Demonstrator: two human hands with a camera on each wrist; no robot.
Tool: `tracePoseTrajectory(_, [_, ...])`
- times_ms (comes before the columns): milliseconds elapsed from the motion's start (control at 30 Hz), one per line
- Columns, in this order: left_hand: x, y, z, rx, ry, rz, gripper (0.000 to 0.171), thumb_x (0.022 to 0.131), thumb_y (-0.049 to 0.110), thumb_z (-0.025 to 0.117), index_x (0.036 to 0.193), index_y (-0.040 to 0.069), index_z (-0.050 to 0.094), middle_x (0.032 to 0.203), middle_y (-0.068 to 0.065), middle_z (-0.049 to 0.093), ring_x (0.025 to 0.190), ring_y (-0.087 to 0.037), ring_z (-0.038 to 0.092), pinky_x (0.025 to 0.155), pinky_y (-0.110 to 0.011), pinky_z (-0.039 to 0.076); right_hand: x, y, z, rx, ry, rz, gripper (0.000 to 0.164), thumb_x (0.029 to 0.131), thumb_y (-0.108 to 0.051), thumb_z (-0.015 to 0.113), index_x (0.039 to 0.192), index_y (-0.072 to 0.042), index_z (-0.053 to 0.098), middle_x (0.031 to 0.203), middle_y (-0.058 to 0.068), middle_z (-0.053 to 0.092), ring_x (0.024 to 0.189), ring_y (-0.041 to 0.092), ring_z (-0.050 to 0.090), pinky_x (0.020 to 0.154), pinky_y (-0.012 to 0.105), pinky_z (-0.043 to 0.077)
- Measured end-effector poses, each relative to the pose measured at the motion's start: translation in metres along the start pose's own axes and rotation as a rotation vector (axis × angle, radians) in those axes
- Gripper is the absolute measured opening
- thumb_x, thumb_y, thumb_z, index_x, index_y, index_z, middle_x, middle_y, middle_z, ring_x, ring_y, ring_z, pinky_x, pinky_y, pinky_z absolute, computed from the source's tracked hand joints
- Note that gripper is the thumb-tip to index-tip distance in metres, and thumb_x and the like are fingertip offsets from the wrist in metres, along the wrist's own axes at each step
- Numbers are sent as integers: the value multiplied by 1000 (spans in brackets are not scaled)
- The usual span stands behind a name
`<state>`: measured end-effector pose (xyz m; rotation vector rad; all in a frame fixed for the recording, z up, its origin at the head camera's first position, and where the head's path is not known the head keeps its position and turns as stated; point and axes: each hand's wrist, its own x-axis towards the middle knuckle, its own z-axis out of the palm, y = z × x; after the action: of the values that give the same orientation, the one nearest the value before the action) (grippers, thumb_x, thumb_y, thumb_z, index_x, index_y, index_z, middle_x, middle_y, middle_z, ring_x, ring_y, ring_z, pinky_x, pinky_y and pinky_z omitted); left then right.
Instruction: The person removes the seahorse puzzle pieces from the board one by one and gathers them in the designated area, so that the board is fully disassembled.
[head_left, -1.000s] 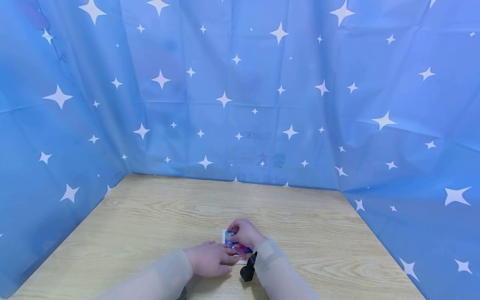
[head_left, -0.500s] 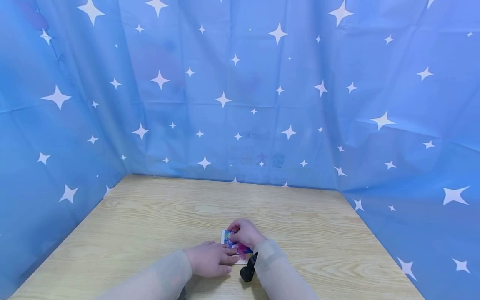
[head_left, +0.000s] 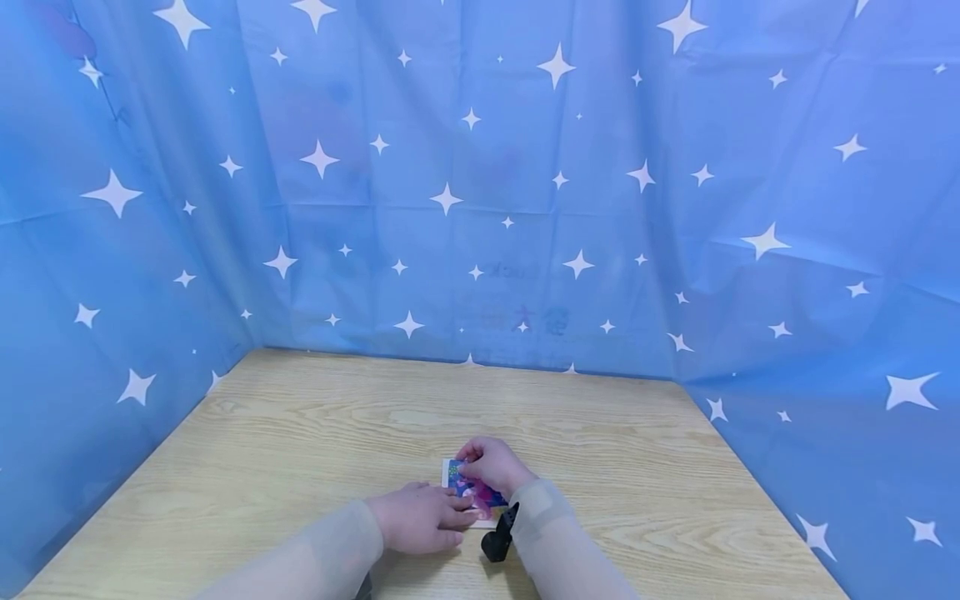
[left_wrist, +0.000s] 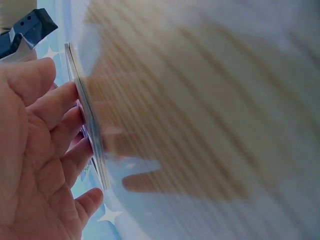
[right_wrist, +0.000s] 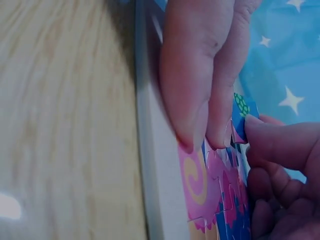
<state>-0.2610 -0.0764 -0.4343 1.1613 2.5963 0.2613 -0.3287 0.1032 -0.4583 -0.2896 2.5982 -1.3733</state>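
Observation:
A small jigsaw puzzle [right_wrist: 200, 175] with a pink, blue and yellow picture lies in a white-edged tray [right_wrist: 155, 165] near the table's front. My left hand [head_left: 418, 518] lies flat from the left, its straight fingertips resting on the puzzle. In the left wrist view, those fingers [left_wrist: 57, 102] touch the thin tray, seen edge-on. From the right, my right hand [head_left: 495, 464] reaches over the far part of the puzzle. Its thumb and a finger pinch a blue jigsaw piece [right_wrist: 240, 110] with a green pattern, tilted up from the puzzle surface. My hands hide part of the picture.
The light wooden table [head_left: 322, 417] reflects the left hand in its glossy top. A blue curtain [head_left: 450, 167] with white stars stands behind and at both sides. A black wrist camera [head_left: 497, 543] hangs under the right wrist, beside the puzzle's near edge.
My right fingers have shifted slightly at the puzzle's far part, and a little more of the blue picture shows there. The left hand has stayed in place.

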Motion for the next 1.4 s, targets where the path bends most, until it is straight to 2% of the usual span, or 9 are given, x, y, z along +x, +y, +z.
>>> tracePoseTrajectory(233, [0, 0, 0, -5, 2, 0, 44, 99, 44, 44, 141, 32, 50, 145, 10, 45, 137, -17, 37, 107, -55, 31, 1, 2, 0, 17, 3, 22, 7, 87, -12, 70, 94, -12, 71, 88, 2, 62, 83, 19, 54, 76, 37, 41])
tracePoseTrajectory(600, [0, -1, -1, 5, 9, 1, 44, 99, 45, 44, 141, 32, 50, 145, 10, 46, 137, -18, 38, 107, -55, 32, -1, -1, -3, 58, -1, 47, 8, 87, -12, 70, 95, -11, 70, 87, 4, 61, 82, 20, 54, 72, 35, 40])
tracePoseTrajectory(833, [0, -2, 0, 13, 12, -4, 44, 99, 45, 44, 140, 32, 50, 144, 10, 46, 137, -17, 37, 107, -55, 32, -5, -6, -6, 136, -24, 94, 9, 89, -13, 68, 97, -11, 70, 92, 6, 61, 87, 23, 55, 76, 41, 40])
tracePoseTrajectory(1100, [1, -1, 0, 0, 3, -3, 44, 99, 44, 45, 140, 31, 51, 145, 11, 45, 137, -17, 37, 107, -55, 32, -2, 1, -11, 207, -59, 68, 13, 88, -12, 68, 99, -6, 66, 88, 7, 62, 80, 21, 57, 67, 31, 45])
tracePoseTrajectory(1267, [0, 0, 0, -1, 11, -3, 44, 98, 44, 46, 140, 31, 52, 145, 11, 45, 137, -18, 37, 107, -56, 32, 0, 5, -17, 239, -83, 49, 16, 87, -9, 68, 100, -1, 64, 90, 8, 61, 80, 21, 55, 69, 29, 43])
tracePoseTrajectory(1400, [-1, 1, 0, -5, 8, -9, 44, 98, 44, 46, 140, 31, 52, 146, 12, 44, 137, -17, 37, 107, -56, 31, 0, 8, -23, 243, -104, 52, 18, 87, -10, 68, 102, 0, 64, 94, 9, 62, 82, 21, 56, 69, 30, 47])
